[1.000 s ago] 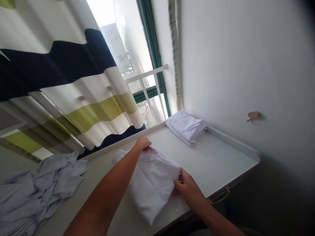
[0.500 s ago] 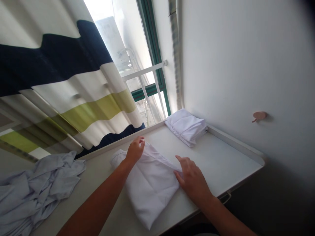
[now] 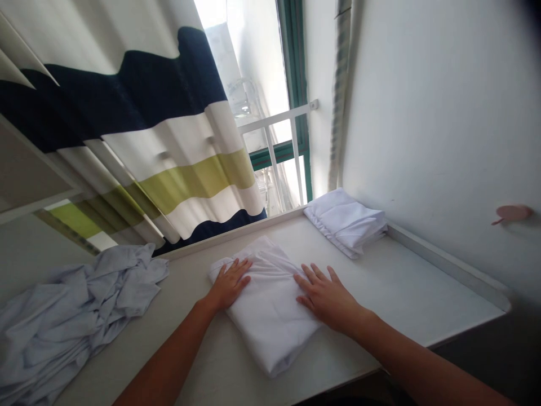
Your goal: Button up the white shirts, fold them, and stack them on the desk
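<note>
At the lower left of the frame a heap of crumpled pale blue clothes (image 3: 67, 316) lies on the surface (image 3: 406, 282), well apart from my hands. Above it, in the upper left, a curtain (image 3: 139, 124) with navy, white and green stripes hangs down to the back edge of the surface.

Just left of centre, my left hand (image 3: 228, 285) lies flat with the fingers spread, palm down on the left edge of a folded white cloth (image 3: 268, 316). The cloth sits in the lower middle of the frame, its near corner close to the front edge of the surface.

My right hand (image 3: 327, 299) rests flat on the right edge of the same cloth, fingers spread and pointing toward the upper left. Neither hand pinches anything; both press down on the fabric.

Behind, at upper centre, a window (image 3: 270, 113) with a white rail (image 3: 279, 118) lets in bright light. To the right of centre a stack of folded white cloths (image 3: 344, 220) sits in the far corner against the wall (image 3: 443, 113). At the far right a small pink hook (image 3: 511, 213) is stuck on the wall.
</note>
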### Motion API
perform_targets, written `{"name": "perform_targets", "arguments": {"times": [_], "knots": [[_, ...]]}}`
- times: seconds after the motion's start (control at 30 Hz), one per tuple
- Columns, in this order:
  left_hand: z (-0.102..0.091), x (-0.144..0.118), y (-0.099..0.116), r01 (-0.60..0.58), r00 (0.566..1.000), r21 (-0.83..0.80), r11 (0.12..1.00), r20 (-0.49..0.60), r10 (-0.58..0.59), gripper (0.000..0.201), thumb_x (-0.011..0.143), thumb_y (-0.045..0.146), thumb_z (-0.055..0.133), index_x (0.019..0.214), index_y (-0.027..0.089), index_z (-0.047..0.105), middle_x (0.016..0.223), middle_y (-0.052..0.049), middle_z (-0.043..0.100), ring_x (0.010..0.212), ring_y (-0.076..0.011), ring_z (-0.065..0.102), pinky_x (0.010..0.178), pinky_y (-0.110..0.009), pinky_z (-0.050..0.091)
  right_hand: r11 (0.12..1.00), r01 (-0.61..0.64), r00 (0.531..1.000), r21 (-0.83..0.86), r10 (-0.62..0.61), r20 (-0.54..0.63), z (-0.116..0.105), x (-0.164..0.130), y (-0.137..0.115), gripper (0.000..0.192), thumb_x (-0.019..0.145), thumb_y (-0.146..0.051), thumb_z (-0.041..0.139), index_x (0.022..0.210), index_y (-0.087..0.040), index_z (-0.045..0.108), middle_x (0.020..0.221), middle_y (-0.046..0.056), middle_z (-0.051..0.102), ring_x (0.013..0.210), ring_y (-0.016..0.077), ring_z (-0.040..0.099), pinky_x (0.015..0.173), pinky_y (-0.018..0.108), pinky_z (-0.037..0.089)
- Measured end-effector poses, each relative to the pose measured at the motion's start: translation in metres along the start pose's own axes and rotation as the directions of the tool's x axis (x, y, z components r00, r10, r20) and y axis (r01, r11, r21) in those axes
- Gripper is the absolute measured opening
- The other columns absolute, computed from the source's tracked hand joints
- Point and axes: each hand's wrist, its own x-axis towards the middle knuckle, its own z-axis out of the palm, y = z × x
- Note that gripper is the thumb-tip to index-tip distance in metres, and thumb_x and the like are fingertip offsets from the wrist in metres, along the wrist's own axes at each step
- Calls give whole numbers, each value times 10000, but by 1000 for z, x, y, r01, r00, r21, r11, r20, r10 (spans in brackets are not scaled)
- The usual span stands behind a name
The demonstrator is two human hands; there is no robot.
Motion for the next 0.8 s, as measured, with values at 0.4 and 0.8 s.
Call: {"name": "perform_targets", "arguments": {"times": [0.4,0.8], "knots": [[13,8,-24,90,992,-56,994,-79,-94,560,1002,614,230,1530,445,301,1640,53,264,1539,-260,160,1204,-633,86,935,304,930,183,-334,157,10,113,-13,674,988,-638,314,1580,-325,247,1662,77,159,1533,340,110,1186,652,73],[-17,-18,22,-36,979,25,999,-200,41,556,1006,562,317,1529,373,344,1663,-13,199,1543,-304,118,1187,-688,91,930,342,931,135,-355,85,12,169,-13,681,972,-692,257,1576,-382,209,1669,43,153,1540,319,69,1171,678,36]]}}
